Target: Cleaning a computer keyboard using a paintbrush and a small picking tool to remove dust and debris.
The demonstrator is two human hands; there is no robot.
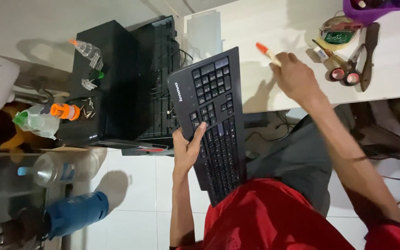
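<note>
Keyboard [216, 125], black, full size, propped on my lap with its far end leaning against the near edge of the white table [274, 51]; the number-pad end overhangs that edge

Left hand [188, 148]: fingers wrapped round the keyboard's left long side, thumb lying across the keys. Firm single-handed hold, nothing else bracing the board apart from the lap

Right hand [297, 76]: above the table just past its near edge, fingers curled shut on a thin stick-like tool [268, 53] with an orange tip. How tight that pinch is I cannot tell, the knuckles hide it

Around: scissors [350, 69] and a tape roll [336, 34] toward the table's far right corner, a purple tub [371, 9] at that corner. An open black computer case [116, 83] stands on the floor left of the table, loose screws [86, 109] and a small orange-capped bottle [63, 111] on top of it. Plastic bottles [65, 169] lie on a glass shelf at the left

Risks as I judge them:
- board held by one side only; a push on the keys could twist it off the lap onto the tiled floor
- tool tip may gouge or pop a keycap if it slips
- a knock to the case would scatter those screws
- cables hanging under the table near my knee could snag
</note>
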